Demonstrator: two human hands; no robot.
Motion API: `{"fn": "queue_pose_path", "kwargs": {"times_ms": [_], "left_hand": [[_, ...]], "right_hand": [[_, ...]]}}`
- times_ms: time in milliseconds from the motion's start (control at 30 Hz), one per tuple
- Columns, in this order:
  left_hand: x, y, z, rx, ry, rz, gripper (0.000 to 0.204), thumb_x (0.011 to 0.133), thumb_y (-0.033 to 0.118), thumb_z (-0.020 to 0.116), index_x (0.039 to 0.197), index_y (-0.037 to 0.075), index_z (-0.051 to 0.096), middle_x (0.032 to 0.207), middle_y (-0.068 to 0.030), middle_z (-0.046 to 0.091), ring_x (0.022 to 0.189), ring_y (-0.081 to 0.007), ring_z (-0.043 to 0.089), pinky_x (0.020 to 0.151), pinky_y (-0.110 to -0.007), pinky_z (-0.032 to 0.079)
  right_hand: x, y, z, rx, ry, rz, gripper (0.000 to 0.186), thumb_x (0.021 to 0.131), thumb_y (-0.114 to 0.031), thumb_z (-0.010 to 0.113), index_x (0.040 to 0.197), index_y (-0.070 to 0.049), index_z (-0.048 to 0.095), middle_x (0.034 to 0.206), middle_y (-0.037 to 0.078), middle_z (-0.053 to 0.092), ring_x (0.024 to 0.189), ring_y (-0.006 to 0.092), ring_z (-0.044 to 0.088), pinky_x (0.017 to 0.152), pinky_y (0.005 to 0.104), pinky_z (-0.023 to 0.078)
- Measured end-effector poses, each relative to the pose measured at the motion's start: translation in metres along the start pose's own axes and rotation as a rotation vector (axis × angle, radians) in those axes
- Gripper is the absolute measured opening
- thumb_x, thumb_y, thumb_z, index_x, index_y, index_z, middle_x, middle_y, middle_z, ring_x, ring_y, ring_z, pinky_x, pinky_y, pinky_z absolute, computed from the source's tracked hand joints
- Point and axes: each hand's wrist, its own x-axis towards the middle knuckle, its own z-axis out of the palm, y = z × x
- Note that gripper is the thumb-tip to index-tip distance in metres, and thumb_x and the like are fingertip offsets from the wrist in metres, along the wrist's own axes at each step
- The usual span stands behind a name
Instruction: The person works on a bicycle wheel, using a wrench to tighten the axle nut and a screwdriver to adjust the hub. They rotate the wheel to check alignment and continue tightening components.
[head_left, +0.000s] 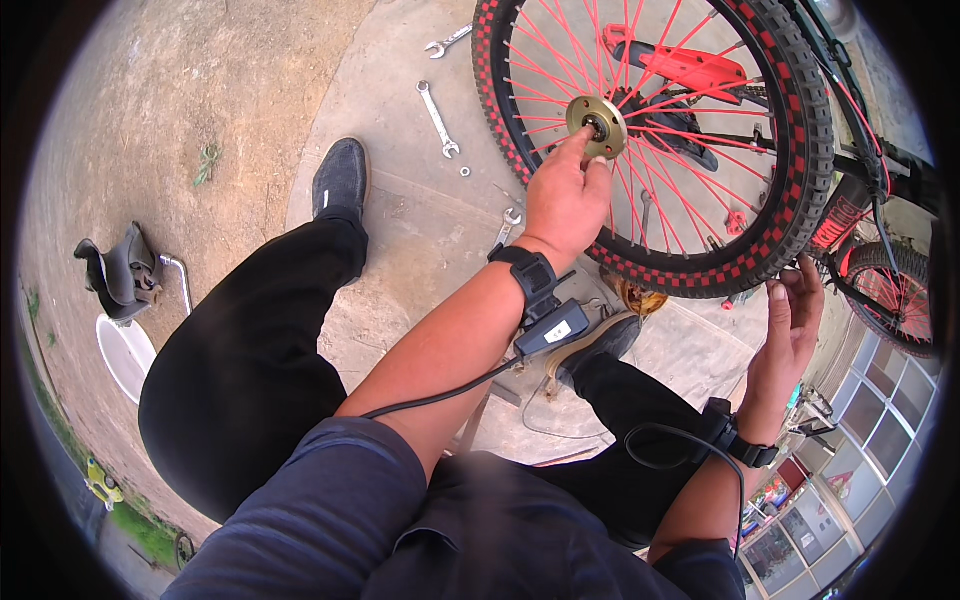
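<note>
My left hand [568, 200] reaches up to the hub of a bicycle wheel with red spokes. Its index finger is stretched onto the dark centre of the round brass-coloured hub flange [607, 112], and the thumb lies apart, near the flange's lower edge. The other fingers are mostly hidden. Around the hub runs the black tire [690, 277] with a red-and-black checked sidewall. My right hand [790, 322] is at the tire's lower right edge, fingers loosely bent and thumb apart, holding nothing visible. Whether its fingertips touch the rubber I cannot tell.
Combination wrenches [437, 120] lie on the concrete, with a small nut [465, 172] beside one. A bicycle saddle [125, 270] is on the ground at left, near a white basin [125, 357]. Another wheel [890, 285] stands at right. A cable [440, 401] runs along my left forearm.
</note>
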Motion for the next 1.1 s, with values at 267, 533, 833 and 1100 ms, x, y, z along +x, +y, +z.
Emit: {"fn": "queue_pose_path", "kwargs": {"times_ms": [267,533,833,1100], "left_hand": [[0.003,0.005,-0.003,-0.029,-0.028,-0.049,0.039,0.094,0.016,0.055,0.128,-0.002,0.062,0.121,-0.0255,0.066,0.110,-0.0400,0.065,0.096,-0.043,0.051],[0.005,-0.001,-0.001,-0.021,0.033,-0.015,0.034,0.095,0.017,0.058,0.123,-0.001,0.064,0.111,-0.0234,0.069,0.103,-0.0387,0.067,0.091,-0.043,0.052],[0.039,-0.003,-0.015,0.308,0.103,0.097,0.024,0.092,0.023,0.068,0.104,0.003,0.069,0.088,-0.0117,0.071,0.079,-0.0263,0.069,0.072,-0.038,0.054],[0.046,0.004,-0.021,0.499,0.072,0.214,0.021,0.086,0.021,0.070,0.099,0.005,0.071,0.094,-0.0117,0.071,0.082,-0.0297,0.070,0.074,-0.041,0.056]], "right_hand": [[-0.001,-0.004,0.005,0.005,0.015,-0.017,0.054,0.100,-0.015,0.063,0.147,0.002,0.044,0.116,0.005,0.055,0.106,0.0136,0.052,0.101,0.0299,0.041],[0.000,-0.003,0.002,-0.030,-0.001,-0.013,0.052,0.101,-0.016,0.061,0.147,0.001,0.044,0.119,0.006,0.056,0.115,0.0159,0.053,0.109,0.0329,0.039],[-0.002,-0.006,0.006,-0.005,0.028,-0.015,0.054,0.099,-0.014,0.063,0.146,0.003,0.045,0.117,0.006,0.055,0.106,0.0136,0.052,0.094,0.0284,0.043],[-0.001,-0.007,0.007,0.014,0.023,-0.016,0.054,0.099,-0.015,0.064,0.146,0.003,0.044,0.117,0.006,0.055,0.105,0.0132,0.052,0.094,0.0279,0.043]]}}
